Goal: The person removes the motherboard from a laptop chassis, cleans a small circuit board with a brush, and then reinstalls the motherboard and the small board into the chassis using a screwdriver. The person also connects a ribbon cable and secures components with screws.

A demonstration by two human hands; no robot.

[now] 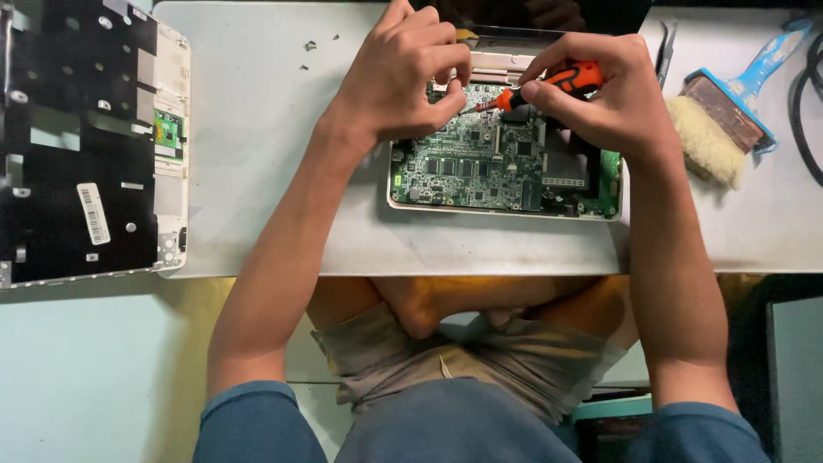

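A green circuit board (480,167) lies inside an opened white laptop base (506,212) on the grey table top. My right hand (609,90) grips an orange and black screwdriver (561,83), its shaft slanting left and down to the upper part of the board. My left hand (403,69) is curled over the board's top left corner, fingertips close to the screwdriver tip. What those fingers pinch, if anything, is hidden.
A removed laptop cover (86,146) with black lining lies underside up at the left. A blue-handled brush (729,111) rests at the right, tweezers (664,47) beside it, and black cable (806,94) at the far right edge. My knees are below the table edge (386,270).
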